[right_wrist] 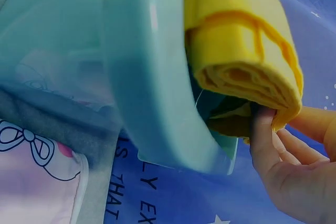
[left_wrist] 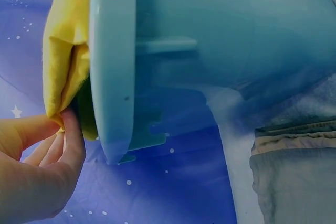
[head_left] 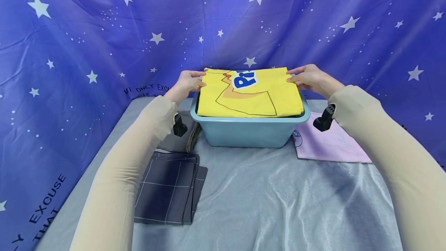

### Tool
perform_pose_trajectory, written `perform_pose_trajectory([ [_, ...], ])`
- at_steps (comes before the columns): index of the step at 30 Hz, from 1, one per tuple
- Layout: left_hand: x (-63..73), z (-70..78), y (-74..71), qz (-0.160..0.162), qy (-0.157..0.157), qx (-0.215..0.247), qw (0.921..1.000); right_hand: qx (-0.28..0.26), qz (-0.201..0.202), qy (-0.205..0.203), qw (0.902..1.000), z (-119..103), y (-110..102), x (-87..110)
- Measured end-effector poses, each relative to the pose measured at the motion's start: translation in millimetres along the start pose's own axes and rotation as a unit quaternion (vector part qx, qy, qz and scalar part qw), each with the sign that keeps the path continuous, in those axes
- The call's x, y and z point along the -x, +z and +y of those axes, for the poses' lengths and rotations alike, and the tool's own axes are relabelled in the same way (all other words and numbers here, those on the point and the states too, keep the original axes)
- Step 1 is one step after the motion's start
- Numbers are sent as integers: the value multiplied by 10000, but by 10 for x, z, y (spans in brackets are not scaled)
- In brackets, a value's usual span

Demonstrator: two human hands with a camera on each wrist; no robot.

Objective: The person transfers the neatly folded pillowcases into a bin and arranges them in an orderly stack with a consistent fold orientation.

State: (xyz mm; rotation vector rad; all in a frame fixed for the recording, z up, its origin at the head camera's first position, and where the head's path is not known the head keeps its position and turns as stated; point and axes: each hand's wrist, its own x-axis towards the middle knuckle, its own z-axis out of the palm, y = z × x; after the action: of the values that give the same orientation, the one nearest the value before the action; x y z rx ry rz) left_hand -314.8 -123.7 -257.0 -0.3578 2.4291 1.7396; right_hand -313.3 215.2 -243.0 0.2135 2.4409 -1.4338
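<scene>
A folded yellow garment with a blue-and-white printed word lies across the top of a light blue plastic bin. My left hand pinches its far left corner between thumb and fingers. At the far right corner my right hand pinches it the same way. In the left wrist view the garment's folded edge bulges over the bin rim. The right wrist view shows its layered, rolled-looking end at the rim, with darker cloth beneath it inside the bin.
Left of the bin lie a folded grey-brown garment and, nearer, a folded dark checked cloth. A pink printed garment lies to the right. A grey sheet covers the surface; a blue starry curtain hangs behind.
</scene>
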Motion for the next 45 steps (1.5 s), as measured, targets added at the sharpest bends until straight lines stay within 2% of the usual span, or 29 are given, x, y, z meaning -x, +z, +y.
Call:
perform_pose_trajectory([
  [9, -29, 2, 21, 3, -64, -175, 9998, 31, -14, -32, 10000, 34, -4, 0],
  [15, 4, 8, 32, -60, -17, -273, 9996, 63, -114, -60, 9999, 44, 0, -1],
  [19, 39, 16, 2, -123, 195, -438, 9988, -79, -215, -184, 9996, 62, -31, 19],
  [22, 45, 23, -41, -95, 345, -537, 9979, -145, -225, -431, 9987, 83, -74, 42],
  [25, 42, 35, -73, -139, 433, -589, 9972, 143, -163, -757, 9969, 100, -100, 68],
  [28, 60, 45, -81, -251, 551, -637, 9961, 657, -67, -1049, 9923, 113, -104, 92],
  [32, 121, 41, -67, -326, 766, -777, 9935, 950, 19, -1312, 9868, 119, -91, 131],
  [40, 280, -10, -32, -404, 1324, -1060, 9847, 1042, 227, -1854, 9769, 192, -74, 201],
  [45, 386, -47, -4, -479, 1810, -1144, 9756, 1013, 294, -2187, 9701, 253, -52, 283],
])
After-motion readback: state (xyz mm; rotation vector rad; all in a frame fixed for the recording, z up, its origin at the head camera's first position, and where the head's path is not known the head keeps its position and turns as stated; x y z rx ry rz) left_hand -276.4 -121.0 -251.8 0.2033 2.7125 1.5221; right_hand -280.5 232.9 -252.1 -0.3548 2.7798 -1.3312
